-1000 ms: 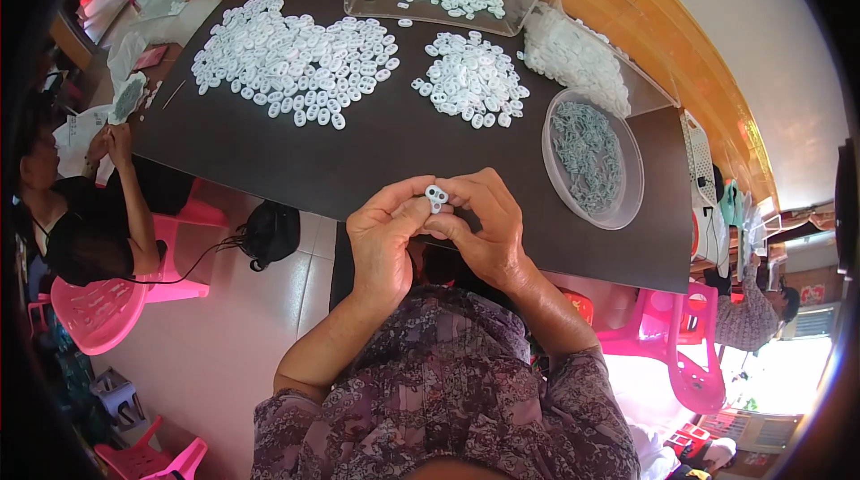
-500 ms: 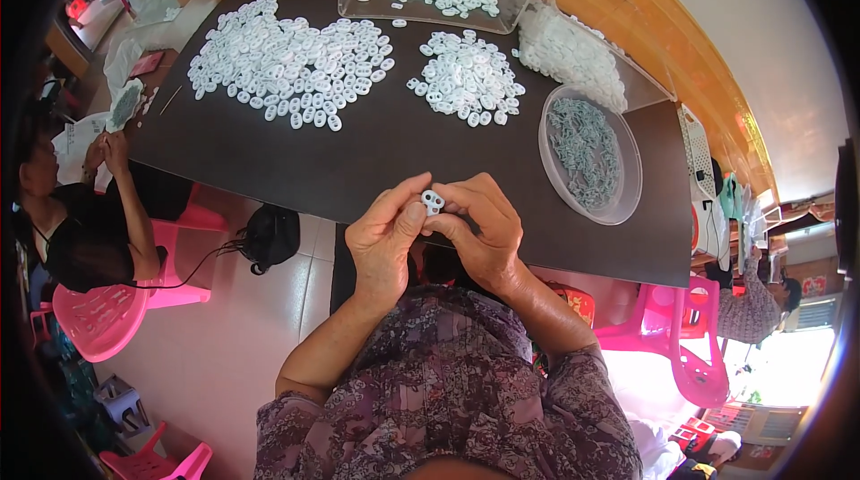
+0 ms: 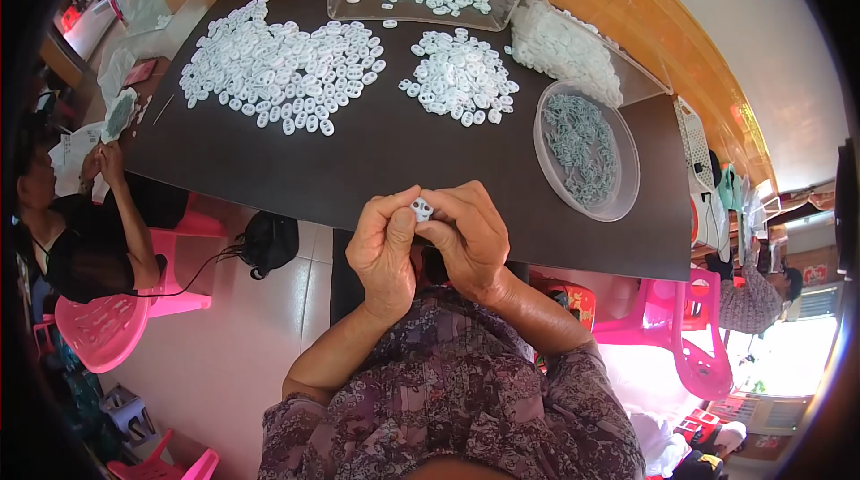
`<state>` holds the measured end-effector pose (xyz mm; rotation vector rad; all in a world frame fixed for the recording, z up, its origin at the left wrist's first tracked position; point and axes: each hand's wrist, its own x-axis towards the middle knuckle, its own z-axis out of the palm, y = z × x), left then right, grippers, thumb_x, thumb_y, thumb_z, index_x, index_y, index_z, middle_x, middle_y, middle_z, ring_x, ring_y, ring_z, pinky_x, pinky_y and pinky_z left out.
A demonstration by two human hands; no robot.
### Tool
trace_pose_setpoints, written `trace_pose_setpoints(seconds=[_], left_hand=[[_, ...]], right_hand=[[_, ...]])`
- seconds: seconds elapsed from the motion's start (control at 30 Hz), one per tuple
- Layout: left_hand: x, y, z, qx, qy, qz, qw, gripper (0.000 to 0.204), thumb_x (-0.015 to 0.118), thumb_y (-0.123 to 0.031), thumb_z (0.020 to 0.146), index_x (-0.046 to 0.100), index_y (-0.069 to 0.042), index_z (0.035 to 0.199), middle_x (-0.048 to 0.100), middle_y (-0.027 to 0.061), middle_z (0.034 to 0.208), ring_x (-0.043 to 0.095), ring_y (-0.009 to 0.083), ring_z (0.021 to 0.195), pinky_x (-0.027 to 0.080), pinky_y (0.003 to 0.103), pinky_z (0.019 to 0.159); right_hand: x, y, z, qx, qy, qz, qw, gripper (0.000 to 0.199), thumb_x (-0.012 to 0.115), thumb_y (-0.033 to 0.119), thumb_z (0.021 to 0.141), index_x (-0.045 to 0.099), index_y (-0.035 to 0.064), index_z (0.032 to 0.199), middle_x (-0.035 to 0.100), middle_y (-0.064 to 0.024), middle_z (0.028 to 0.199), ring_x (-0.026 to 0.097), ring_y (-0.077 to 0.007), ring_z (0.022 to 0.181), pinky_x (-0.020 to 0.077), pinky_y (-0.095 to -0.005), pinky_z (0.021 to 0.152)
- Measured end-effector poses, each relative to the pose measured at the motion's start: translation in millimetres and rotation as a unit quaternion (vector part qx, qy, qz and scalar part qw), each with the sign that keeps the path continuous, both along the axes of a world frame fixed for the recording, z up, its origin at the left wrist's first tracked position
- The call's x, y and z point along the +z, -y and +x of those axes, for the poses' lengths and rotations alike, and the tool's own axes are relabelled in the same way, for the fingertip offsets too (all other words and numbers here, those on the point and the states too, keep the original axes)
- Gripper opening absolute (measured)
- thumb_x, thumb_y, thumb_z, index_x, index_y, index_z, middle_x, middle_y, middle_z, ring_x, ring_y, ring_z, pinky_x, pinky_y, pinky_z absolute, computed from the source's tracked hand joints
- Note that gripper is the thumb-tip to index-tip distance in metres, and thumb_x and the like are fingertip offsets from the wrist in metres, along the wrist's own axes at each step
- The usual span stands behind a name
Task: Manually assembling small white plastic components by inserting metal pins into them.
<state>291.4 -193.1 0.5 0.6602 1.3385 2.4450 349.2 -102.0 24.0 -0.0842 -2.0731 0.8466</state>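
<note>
Between my hands, just over the table's near edge, is a small white plastic two-hole piece point(image 3: 422, 209) that looks like a cord lock. My left hand point(image 3: 383, 247) pinches it from the left with thumb and index finger. From the other side, the thumb and fingers of my right hand point(image 3: 470, 234) close on it too. Part of the piece is hidden by the fingertips. Farther off on the dark table point(image 3: 358, 158) lie a large heap of white oval two-hole pieces point(image 3: 287, 68) and a smaller heap point(image 3: 461, 77) to its right.
A round clear tub point(image 3: 618, 207) of fine grey-green bits stands at the right. Behind are a clear bin point(image 3: 430, 19) with white pieces and a heap of whitish parts point(image 3: 566, 48). Another person point(image 3: 94, 238) sits at the left; a pink chair point(image 3: 703, 337) stands at the right.
Both hands have shifted slightly left in the picture with the white piece. The piece has turned a little and sits deeper between the fingertips.
</note>
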Motion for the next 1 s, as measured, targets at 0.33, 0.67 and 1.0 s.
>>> trace_pose_setpoints(seconds=[0.33, 0.67, 1.0], left_hand=[[9, 6, 9, 0.006, -0.031, -0.012, 0.999, 0.022, 0.052, -0.012, 0.094, 0.058, 0.004, 0.107, 0.055, 0.0026, 0.089, 0.048, 0.0068, 0.079, 0.039, 0.02, 0.073], [5, 7, 16, 0.014, -0.079, 0.0, 0.997, 0.028, 0.051, -0.022, 0.095, 0.056, 0.003, 0.106, 0.05, 0.0007, 0.083, 0.044, 0.0065, 0.076, 0.037, 0.02, 0.07], [-1, -3, 17, 0.044, -0.084, -0.017, 0.995, 0.022, 0.047, -0.02, 0.097, 0.055, 0.0, 0.099, 0.047, 0.0005, 0.083, 0.042, 0.0067, 0.075, 0.037, 0.022, 0.069]], right_hand=[[6, 3, 6, -0.004, -0.013, 0.011, 1.0, 0.032, 0.074, 0.008, 0.071, 0.06, -0.0011, 0.098, 0.061, -0.0105, 0.084, 0.056, -0.0235, 0.071, 0.0465, -0.0306, 0.062], [-3, 14, 6, -0.018, -0.052, 0.026, 0.998, 0.026, 0.067, 0.007, 0.078, 0.056, -0.0018, 0.1, 0.06, -0.0131, 0.09, 0.055, -0.0271, 0.075, 0.047, -0.0331, 0.064], [-13, 4, 1, -0.01, -0.066, 0.076, 0.995, 0.02, 0.063, 0.003, 0.081, 0.054, -0.0027, 0.098, 0.057, -0.0136, 0.087, 0.053, -0.0268, 0.071, 0.0463, -0.0342, 0.06]])
